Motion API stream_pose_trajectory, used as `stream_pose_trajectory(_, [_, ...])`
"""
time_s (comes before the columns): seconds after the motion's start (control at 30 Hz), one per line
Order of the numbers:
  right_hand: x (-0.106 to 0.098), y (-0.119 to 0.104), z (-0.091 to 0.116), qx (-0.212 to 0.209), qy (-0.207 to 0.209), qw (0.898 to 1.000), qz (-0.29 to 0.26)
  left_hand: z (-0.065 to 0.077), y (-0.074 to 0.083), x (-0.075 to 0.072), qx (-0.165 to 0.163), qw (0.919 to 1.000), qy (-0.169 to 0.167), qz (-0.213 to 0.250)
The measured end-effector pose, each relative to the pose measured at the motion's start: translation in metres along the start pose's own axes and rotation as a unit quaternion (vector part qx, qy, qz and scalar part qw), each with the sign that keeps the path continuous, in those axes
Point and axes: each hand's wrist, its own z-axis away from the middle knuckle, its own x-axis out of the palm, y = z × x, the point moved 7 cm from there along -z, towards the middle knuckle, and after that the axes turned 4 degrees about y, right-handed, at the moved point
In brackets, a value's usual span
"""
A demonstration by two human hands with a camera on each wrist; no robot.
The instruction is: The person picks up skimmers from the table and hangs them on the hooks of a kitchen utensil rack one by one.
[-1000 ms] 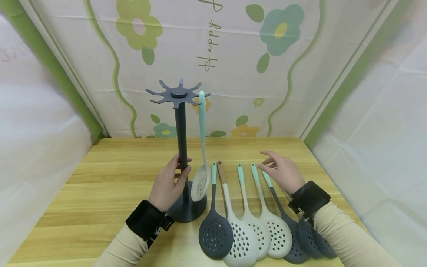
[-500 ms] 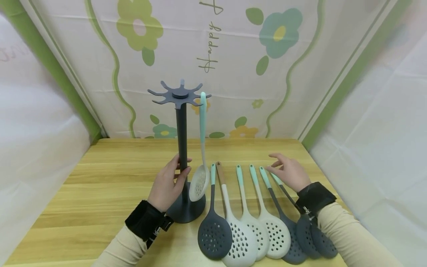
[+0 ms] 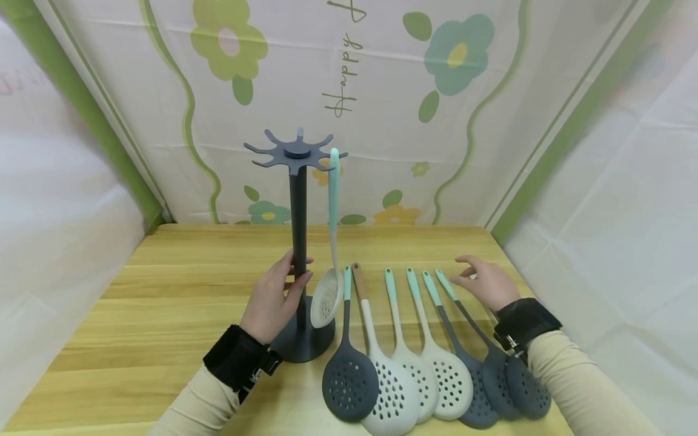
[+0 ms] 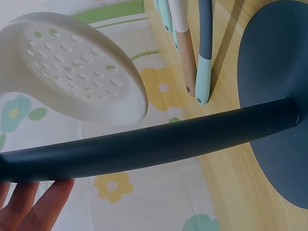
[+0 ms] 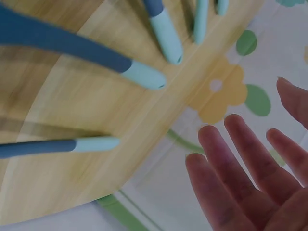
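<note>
A matte charcoal utensil stand [image 3: 298,218], with a round base, smooth cylindrical pole and a star-shaped top of eight slim prongs, stands upright left of the middle of the desk [image 3: 180,290], a board of pale, streaky wood grain. The left hand [image 3: 272,303] grips its pole, fingers curled round it. One white perforated skimmer [image 3: 327,297], with a mint handle and a shallow, tilted bowl, hangs from the right side of the top.

Seven more skimmers lie to the right in a fanned row, handles towards the far edge, disc-like heads towards the near edge, several overlapping. Four are dark grey skimmers [image 3: 351,387] with mint handle ends; three are white skimmers [image 3: 392,393], two with mint handles and one with a brown one.

The right hand [image 3: 489,287] is above the row's far right end, near the desk's right edge, fingers loosely parted and holding nothing, apart from the handles.
</note>
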Motion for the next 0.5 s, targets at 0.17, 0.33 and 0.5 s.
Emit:
stream_pose_trajectory(0.17, [-0.006,0.012,0.001,0.016,-0.008,1.000,0.015,-0.001,0.000,0.000,0.000,1.0000,-0.001,0.001])
stream_pose_trajectory(0.33, [-0.012,0.022,0.002,0.019,-0.002,0.999,0.037,-0.001,0.000,-0.001,0.004,1.0000,0.001,0.004])
stream_pose_trajectory(0.5, [-0.012,0.032,0.002,0.021,-0.010,0.999,0.049,-0.001,-0.001,-0.003,0.008,1.0000,0.002,0.003])
